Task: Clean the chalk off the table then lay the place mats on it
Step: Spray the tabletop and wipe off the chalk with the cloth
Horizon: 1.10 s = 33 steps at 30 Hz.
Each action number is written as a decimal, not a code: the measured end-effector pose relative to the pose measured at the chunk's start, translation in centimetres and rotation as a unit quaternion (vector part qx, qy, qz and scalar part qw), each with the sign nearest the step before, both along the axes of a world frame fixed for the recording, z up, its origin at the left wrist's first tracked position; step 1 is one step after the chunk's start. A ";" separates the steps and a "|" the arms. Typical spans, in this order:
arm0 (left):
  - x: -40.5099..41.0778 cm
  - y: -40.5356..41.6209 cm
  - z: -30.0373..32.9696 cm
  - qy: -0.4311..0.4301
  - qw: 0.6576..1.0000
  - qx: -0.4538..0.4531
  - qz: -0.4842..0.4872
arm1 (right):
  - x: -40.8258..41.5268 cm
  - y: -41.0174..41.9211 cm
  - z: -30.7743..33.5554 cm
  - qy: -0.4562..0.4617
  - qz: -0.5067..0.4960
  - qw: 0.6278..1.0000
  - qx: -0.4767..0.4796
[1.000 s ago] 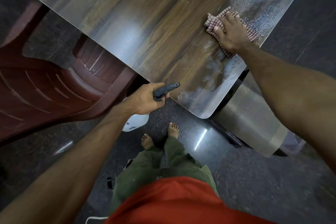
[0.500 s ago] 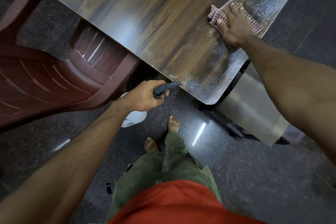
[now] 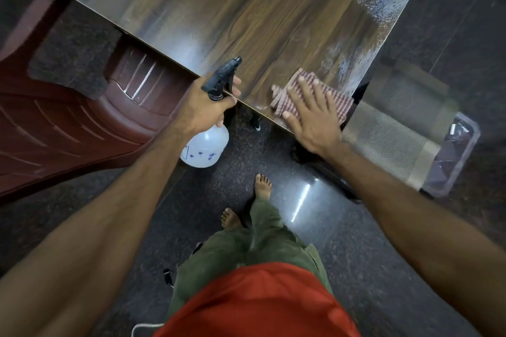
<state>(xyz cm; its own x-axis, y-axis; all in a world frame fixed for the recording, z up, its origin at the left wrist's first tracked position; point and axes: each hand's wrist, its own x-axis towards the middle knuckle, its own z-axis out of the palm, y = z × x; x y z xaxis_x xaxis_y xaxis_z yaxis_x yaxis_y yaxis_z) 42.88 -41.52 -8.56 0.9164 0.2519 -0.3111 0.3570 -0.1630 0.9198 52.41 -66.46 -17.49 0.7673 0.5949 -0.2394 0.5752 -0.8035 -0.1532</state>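
at table point(image 3: 246, 8) corner, right hand point(image 3: 309, 115) presses flat on cloth point(image 3: 336, 101); left hand point(image 3: 205, 107) grips spray bottle point(image 3: 206, 145) at edge.

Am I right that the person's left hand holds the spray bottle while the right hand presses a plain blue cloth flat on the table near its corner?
Not quite: the head view shows the cloth is red-and-white checked, not plain blue. The rest stands: the left hand holds the spray bottle, and the right hand presses the cloth flat on the table near its corner.
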 end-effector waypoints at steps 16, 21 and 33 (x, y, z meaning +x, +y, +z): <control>-0.3 0.8 1.7 -0.046 0.999 -0.014 0.025 | -2.8 0.8 0.2 -0.018 -0.067 0.998 -0.001; -0.5 1.0 1.9 -0.045 0.999 -0.003 0.027 | -2.6 6.5 0.4 0.000 -0.021 1.000 0.019; 1.7 0.1 2.8 -0.048 0.999 -0.006 0.019 | -1.2 0.6 0.7 0.009 -0.024 1.000 -0.008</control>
<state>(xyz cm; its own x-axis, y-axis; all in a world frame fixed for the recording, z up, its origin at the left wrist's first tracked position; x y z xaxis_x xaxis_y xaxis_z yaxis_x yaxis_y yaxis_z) 44.58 -41.41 -5.80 0.9319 0.2840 -0.2255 0.2728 -0.1396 0.9519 51.20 -65.86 -16.80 0.7909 0.5531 -0.2618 0.5328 -0.8328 -0.1500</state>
